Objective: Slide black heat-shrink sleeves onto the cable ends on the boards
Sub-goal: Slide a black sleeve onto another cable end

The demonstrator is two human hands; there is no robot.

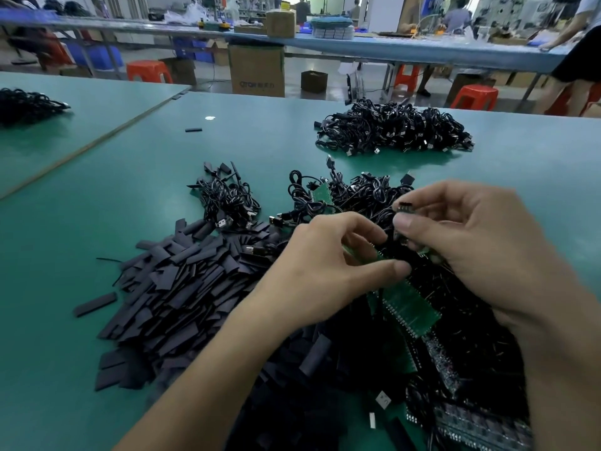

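Note:
A big heap of flat black heat-shrink sleeves [182,288] lies at the left of my work area. A green board strip [403,307] with black cables soldered to it lies under my hands. My left hand [322,268] pinches a black sleeve [395,253] between thumb and forefinger just above the strip. My right hand [471,242] pinches a small green board end [405,208] with its cable, thumb and fingers curled round it. The two hands almost touch. How far the sleeve sits over the cable end is hidden by my fingers.
A tangle of black USB cables with boards [341,196] lies just behind my hands, a smaller bundle [227,200] to its left, a large pile [393,128] farther back. More board strips [461,402] lie at the lower right. A loose sleeve [193,129] sits on the green mat [97,196].

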